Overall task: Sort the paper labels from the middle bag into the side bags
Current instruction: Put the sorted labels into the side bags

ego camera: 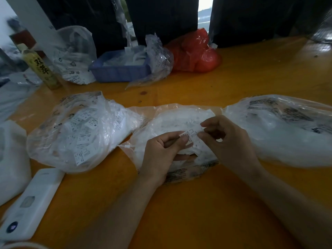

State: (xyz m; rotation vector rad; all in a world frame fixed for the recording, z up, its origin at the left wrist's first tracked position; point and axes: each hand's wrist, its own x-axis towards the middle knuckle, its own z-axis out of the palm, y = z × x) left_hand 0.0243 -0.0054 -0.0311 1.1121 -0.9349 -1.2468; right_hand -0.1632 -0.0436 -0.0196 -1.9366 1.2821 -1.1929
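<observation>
Two hands share one paper label over the middle bag.

The left hand (pixel 162 150) and right hand (pixel 226 139) each pinch an end of the paper label (pixel 192 134), just above the middle bag (pixel 168 121) on the desk (pixel 197 203); side bags lie left (pixel 77 132) and right (pixel 287 130) of the hands.

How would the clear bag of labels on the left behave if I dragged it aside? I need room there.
The left bag looks thin and crinkled, so it would likely sag and deform rather than slide as one piece. Its loose paper labels would probably shift inside. It seems light, and its mouth looks loosely gathered, so labels might spill.
</observation>
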